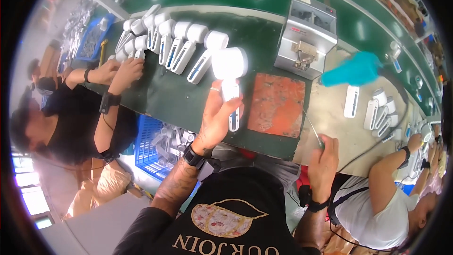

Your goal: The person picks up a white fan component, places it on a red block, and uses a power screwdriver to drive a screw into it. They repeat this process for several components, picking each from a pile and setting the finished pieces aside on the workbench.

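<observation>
My left hand [218, 115] is raised over the green mat [165, 92] and grips the handle of a white handheld device [230, 68] with a round head, held upright. My right hand [324, 158] rests at the table's near edge and holds a thin metal tool [311, 127] that points up and left toward a worn orange pad [277, 104]. Behind the held device, several more white devices [181, 47] lie side by side in a row on the mat.
A grey metal machine [309, 35] stands behind the orange pad. Right of it lie a teal tool [354, 69] and several more white devices [380, 111]. One co-worker sits at left with hands on devices [118, 71], another at right [391, 208]. Below the table stands a blue crate [155, 146] of parts.
</observation>
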Demonstrator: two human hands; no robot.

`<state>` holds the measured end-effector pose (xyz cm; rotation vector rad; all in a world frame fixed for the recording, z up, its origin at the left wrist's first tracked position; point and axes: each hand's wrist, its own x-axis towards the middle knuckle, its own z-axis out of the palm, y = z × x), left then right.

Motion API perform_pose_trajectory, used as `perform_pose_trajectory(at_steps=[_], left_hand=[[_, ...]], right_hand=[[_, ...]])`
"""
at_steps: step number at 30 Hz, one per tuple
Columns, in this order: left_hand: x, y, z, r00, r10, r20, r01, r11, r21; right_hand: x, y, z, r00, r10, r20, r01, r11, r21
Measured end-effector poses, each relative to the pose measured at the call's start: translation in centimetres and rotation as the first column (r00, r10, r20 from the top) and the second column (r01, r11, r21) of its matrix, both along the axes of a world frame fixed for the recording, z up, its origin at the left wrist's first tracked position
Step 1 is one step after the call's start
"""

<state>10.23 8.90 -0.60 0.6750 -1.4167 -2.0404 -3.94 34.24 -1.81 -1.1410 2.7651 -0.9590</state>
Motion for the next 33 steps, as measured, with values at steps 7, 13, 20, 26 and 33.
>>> perform_pose_trajectory(at_steps=[7,13,20,26,33], left_hand=[[-1.0,-0.6,0.4,0.95,-0.004,0.312,0.054,0.987,-0.153],[-0.6,-1.3,2.8,0.851,0.224,0.475,0.264,0.599,-0.756],[-1.0,-1.2,3.2,0.918,0.173,0.357,0.243,0.467,-0.851],[-2.3,-0.9,3.2,0.916,0.066,0.395,0.346,0.363,-0.865],[-6.8,-0.1,2.8,0.938,-0.145,0.316,0.339,0.182,-0.923]], right_hand=[[0.5,-1.4,-0.6,1.0,-0.024,0.017,0.023,0.997,0.073],[0.4,-3.0,-0.9,0.986,-0.126,0.111,0.142,0.977,-0.157],[-2.8,-6.5,1.9,0.997,0.061,0.053,-0.017,0.802,-0.597],[-3.6,-7.8,2.4,0.927,0.267,0.263,0.001,0.7,-0.714],[-2.1,-4.7,5.8,0.844,0.321,0.43,0.157,0.619,-0.77]])
